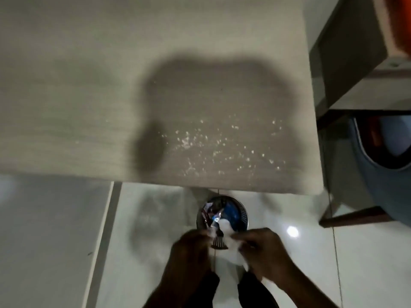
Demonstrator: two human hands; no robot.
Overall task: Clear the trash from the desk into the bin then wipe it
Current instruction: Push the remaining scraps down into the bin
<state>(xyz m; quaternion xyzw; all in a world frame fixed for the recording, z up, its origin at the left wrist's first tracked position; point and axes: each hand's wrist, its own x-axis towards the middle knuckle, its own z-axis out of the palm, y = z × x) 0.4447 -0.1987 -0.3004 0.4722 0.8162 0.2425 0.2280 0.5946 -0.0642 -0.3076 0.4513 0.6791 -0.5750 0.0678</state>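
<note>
A pale wood-grain desk (111,85) fills the upper view, with several white crumbs (211,143) scattered near its front right edge. Below the edge, on the floor, stands a round metal bin (243,213) holding shiny wrappers (211,215) and something blue. My left hand (191,245) and my right hand (264,245) meet just in front of the bin, both pinching a crumpled white tissue (229,238). A small dark ribbed piece (219,242) shows between the hands. The image is blurred.
A glossy white tiled floor (333,263) lies under the desk. A dark wooden chair frame (355,216) with a blue item stands at the right. A grey cabinet (344,52) rises at the upper right.
</note>
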